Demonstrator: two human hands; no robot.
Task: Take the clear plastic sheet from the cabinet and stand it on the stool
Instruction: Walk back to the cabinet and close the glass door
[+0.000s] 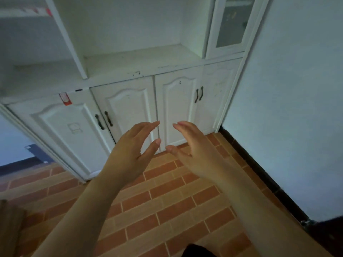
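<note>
A white cabinet (130,78) fills the upper view, with an open niche (141,56) above four closed lower doors with dark handles (199,94). No clear plastic sheet can be made out anywhere on it. My left hand (133,147) and my right hand (193,147) hover side by side in front of the middle lower doors, palms facing each other, fingers straight and slightly spread, holding nothing. A brown wooden edge (9,225) shows at the lower left corner; I cannot tell whether it is the stool.
A glass-fronted upper door (230,25) stands at the right of the niche. A white wall (289,108) with a dark skirting closes the right side. The floor (167,201) is orange brick-pattern tile. A red sticker (65,98) sits on the leftmost door.
</note>
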